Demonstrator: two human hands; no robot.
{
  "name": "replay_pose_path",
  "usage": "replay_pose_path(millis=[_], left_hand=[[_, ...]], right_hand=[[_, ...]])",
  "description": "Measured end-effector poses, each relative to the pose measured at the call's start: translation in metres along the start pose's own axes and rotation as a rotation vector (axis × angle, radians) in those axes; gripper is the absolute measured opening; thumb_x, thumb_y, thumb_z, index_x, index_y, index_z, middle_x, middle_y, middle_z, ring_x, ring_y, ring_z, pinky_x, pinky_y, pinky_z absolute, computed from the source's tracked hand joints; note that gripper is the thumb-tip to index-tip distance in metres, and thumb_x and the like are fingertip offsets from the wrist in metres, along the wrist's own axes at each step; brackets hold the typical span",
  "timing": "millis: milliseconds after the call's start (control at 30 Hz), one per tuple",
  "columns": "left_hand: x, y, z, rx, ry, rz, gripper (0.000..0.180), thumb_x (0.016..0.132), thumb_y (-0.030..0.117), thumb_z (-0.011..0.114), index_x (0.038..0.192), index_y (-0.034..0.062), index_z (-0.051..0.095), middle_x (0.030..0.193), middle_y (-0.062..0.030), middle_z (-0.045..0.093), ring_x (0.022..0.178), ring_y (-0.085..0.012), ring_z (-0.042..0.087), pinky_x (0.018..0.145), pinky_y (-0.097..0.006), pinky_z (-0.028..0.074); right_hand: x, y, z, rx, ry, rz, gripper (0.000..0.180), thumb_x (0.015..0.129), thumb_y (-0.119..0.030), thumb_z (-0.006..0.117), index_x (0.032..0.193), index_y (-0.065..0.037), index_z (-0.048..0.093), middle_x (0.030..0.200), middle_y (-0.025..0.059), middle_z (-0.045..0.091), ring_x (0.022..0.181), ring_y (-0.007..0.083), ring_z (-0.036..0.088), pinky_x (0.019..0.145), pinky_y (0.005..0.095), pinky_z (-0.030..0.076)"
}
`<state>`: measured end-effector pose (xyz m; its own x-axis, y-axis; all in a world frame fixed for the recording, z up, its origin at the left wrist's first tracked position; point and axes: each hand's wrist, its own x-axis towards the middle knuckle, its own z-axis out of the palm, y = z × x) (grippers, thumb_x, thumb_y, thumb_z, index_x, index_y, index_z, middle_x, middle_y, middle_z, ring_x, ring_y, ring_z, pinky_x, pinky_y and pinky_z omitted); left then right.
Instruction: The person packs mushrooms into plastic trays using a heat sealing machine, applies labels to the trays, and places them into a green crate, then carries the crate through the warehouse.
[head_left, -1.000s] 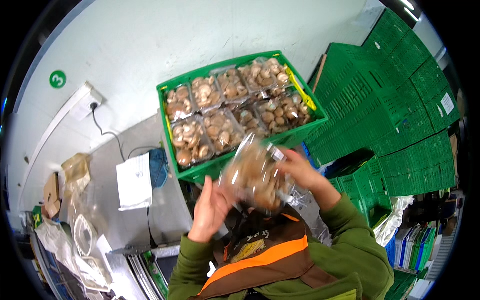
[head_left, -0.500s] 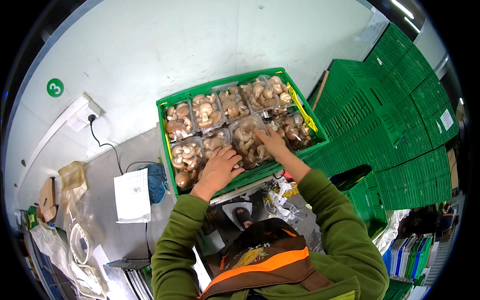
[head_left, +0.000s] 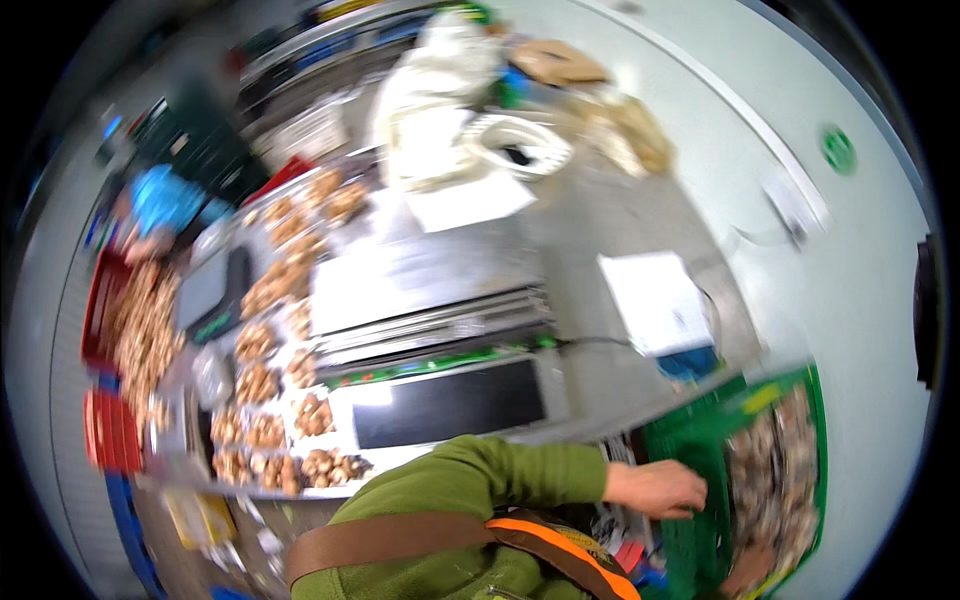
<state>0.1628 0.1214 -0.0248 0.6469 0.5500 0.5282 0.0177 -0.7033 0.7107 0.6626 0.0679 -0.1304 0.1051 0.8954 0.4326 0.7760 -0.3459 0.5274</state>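
A green crate [head_left: 818, 440] at the lower right holds clear trays of brown mushrooms [head_left: 775, 470]. Beside its near left part is my left hand [head_left: 660, 490], its fingers loosely curled and no object showing in them. My right hand [head_left: 752, 568] lies low at the crate's near end, by the trays. Its fingers are smeared and partly cut off, so what it touches stays unclear. A wrapping machine [head_left: 430, 290] with a dark plate [head_left: 450, 403] stands on the metal table to the left of the crate.
Several trays of mushrooms [head_left: 265, 430] stand left of the machine, near a scale [head_left: 212, 290]. Farther left, a person in a blue cap [head_left: 168, 200] is by a red crate [head_left: 100, 310] of loose mushrooms. A paper sheet [head_left: 655, 302] and a white basket [head_left: 518, 147] lie on the table.
The view has swung to the left, bringing the machine and mushroom trays into sight. Both hands rested on trays before; my left hand has now come off them.
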Motion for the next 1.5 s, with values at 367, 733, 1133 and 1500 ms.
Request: replay_pose_path(millis=[367,733,1133,1500], left_hand=[[-0.476,0.104,-0.299,0.442,2.163,-0.769,0.044,0.094,0.015,0.062,0.132,0.0,0.047,0.123,-0.011,0.053,0.109,-0.0163,0.051,0.092,-0.031,0.045],[-0.718,0.067,-0.4,0.473,1.538,-1.278,0.118,0.058,0.026,0.093,0.149,-0.0026,0.023,0.146,-0.0249,0.034,0.13,-0.0329,0.044,0.105,-0.04,0.042],[-0.575,0.117,-0.423,0.422,1.297,-1.004,0.107,0.06,0.013,0.092,0.149,0.0035,0.032,0.142,-0.014,0.044,0.092,-0.0161,0.06,0.074,-0.029,0.054],[-0.449,0.062,-0.341,0.053,1.029,-1.063,0.11,0.06,0.028,0.092,0.15,0.007,0.033,0.141,-0.0156,0.046,0.094,-0.0187,0.056,0.079,-0.031,0.052]], right_hand=[[0.114,-0.565,-0.47,1.734,-0.399,-0.587,0.028,0.095,-0.014,0.059,0.118,0.002,0.06,0.109,0.0113,0.065,0.104,0.0185,0.06,0.093,0.0312,0.046],[-0.064,-0.999,-0.764,1.019,-0.917,-1.956,0.122,0.057,-0.023,0.091,0.154,-0.01,0.018,0.141,0.0217,0.045,0.116,0.0265,0.058,0.099,0.0358,0.046],[0.027,-0.83,-0.728,1.614,-0.919,-1.508,0.103,0.06,-0.027,0.09,0.146,-0.007,0.035,0.136,0.017,0.05,0.107,0.026,0.059,0.091,0.0367,0.05],[0.066,-0.645,-0.551,1.592,-1.015,-0.889,0.096,0.068,-0.034,0.086,0.144,-0.003,0.037,0.134,0.0206,0.053,0.113,0.0306,0.06,0.09,0.0393,0.051]])
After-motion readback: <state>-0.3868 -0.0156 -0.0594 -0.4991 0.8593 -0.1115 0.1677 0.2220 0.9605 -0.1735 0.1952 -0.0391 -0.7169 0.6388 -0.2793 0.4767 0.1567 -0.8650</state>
